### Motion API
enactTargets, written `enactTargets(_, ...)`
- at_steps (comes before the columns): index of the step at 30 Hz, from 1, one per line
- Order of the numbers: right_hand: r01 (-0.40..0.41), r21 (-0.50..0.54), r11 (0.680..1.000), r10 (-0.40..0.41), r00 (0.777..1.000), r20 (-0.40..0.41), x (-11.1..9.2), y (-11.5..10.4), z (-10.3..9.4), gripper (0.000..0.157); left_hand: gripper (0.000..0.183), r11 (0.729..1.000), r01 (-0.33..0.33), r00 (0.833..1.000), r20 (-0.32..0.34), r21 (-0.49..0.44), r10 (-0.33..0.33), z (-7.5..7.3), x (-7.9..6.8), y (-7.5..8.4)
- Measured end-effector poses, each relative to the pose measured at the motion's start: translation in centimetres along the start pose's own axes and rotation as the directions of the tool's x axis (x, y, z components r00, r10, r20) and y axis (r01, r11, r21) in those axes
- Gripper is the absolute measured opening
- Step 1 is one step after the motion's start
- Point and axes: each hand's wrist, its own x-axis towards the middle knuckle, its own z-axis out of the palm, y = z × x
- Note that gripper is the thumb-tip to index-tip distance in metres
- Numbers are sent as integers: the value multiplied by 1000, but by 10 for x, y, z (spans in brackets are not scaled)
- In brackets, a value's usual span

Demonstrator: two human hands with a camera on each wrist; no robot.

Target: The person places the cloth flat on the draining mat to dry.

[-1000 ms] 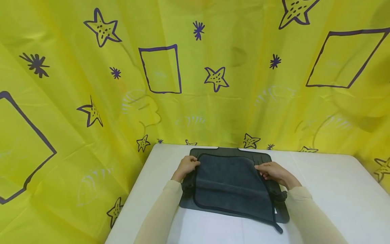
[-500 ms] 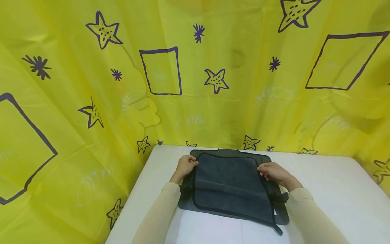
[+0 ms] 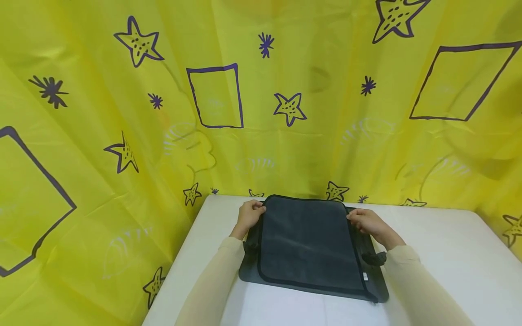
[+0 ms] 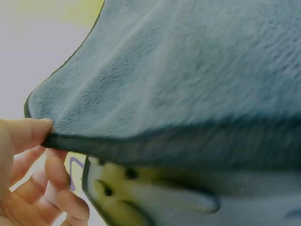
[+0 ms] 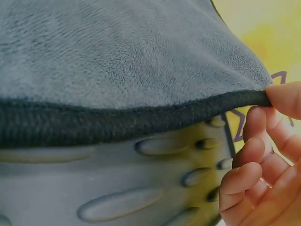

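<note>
A dark grey plush cloth [image 3: 307, 246] with a black bound edge is spread over a dark board [image 3: 380, 285] on the table. My left hand [image 3: 248, 215] pinches the cloth's left edge near its far corner. Across from it, my right hand [image 3: 369, 224] pinches the right edge near the other far corner. Both wrist views show the thumb and forefinger on the black binding, the other fingers loosely curled. There the cloth stands off the board, whose surface [image 5: 117, 202] is shiny with oval shapes. Most of the board is hidden beneath the cloth.
White table top [image 3: 440, 253] surrounds the board. Behind and to the left hangs a yellow curtain [image 3: 261, 145] printed with stars and outlines. A small white tag [image 3: 365, 276] shows at the cloth's right edge. Dark bands [image 3: 374, 259] sit at both wrists.
Both hands have lifted and moved slightly away, drawing the cloth's far edge up past the board's far edge. The fold across its middle has flattened, and the near right loop has pulled in.
</note>
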Motion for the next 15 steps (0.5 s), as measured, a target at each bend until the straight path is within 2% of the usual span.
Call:
enactTargets(9,-39,-24,999,38,997,-68,1,8,5,20,15,998,-33,999,-26,57,35,12,2,-4)
enactTargets(15,-30,-144,989,21,997,-68,-2,6,8,31,17,990,-29,999,37,136,24,11,-2,-9)
